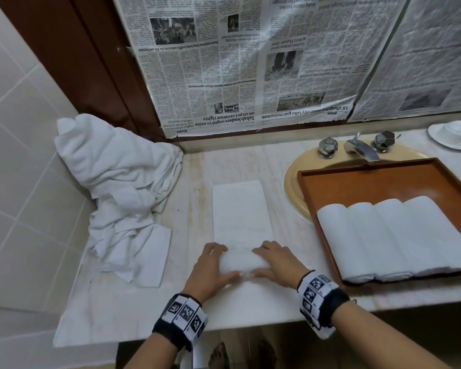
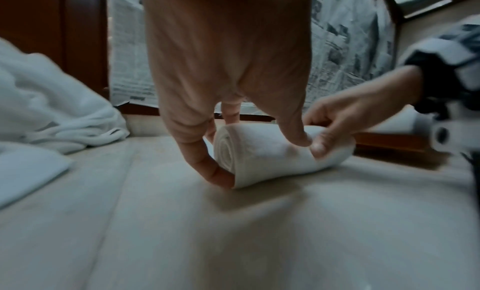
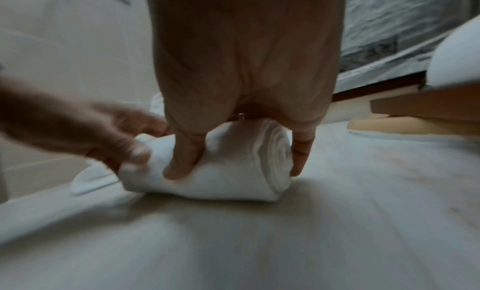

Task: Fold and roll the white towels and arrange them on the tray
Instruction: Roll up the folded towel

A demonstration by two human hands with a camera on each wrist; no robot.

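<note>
A white towel lies folded into a long strip (image 1: 240,211) on the counter, and its near end is wound into a roll (image 1: 237,263). My left hand (image 1: 216,265) grips the roll's left end, thumb on the near side and fingers curled over the top. My right hand (image 1: 274,262) grips the right end the same way. The left wrist view shows the roll's spiral end (image 2: 226,153) beside my left hand (image 2: 233,130). The right wrist view has my right hand (image 3: 241,130) straddling the roll (image 3: 233,177). Several rolled towels (image 1: 397,235) lie side by side on the brown tray (image 1: 370,182).
A heap of loose white towels (image 1: 123,182) fills the counter's left corner against the tiled wall, with a folded one (image 1: 152,254) at its foot. The tray rests over the yellow sink (image 1: 293,182), below the tap (image 1: 362,147). A cup and saucer (image 1: 453,131) stand far right. Newspaper (image 1: 250,62) covers the wall behind.
</note>
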